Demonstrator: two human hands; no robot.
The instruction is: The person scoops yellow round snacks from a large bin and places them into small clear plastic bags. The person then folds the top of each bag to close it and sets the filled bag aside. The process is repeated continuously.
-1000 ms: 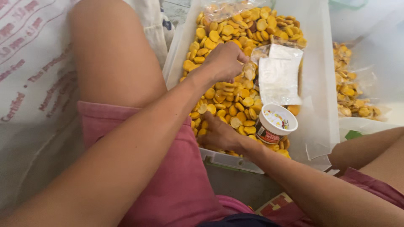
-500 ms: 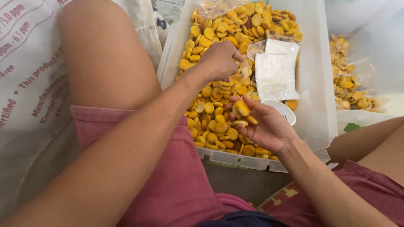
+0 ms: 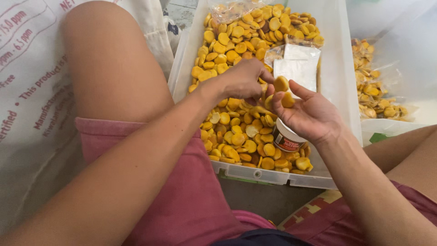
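A clear plastic bin [image 3: 339, 82] in front of me is full of round yellow biscuits [image 3: 236, 132]. My right hand [image 3: 309, 114] is raised palm-up over the bin and holds a few biscuits [image 3: 281, 91] at its fingertips. My left hand [image 3: 243, 79] is curled, its fingers pinching at those same biscuits next to the right fingertips. A small white tub with a red label [image 3: 287, 139] stands among the biscuits, partly hidden under my right hand. A clear sealed packet [image 3: 298, 66] lies on the pile behind the hands.
A white printed sack [image 3: 32, 91] lies to the left beside my bare knee [image 3: 109, 64]. A plastic bag of more biscuits [image 3: 373, 91] lies right of the bin. My pink shorts [image 3: 182, 200] fill the foreground.
My right hand rose from the pile beside the tub with biscuits and moved up to meet the left hand. The left hand stayed over the middle of the bin.
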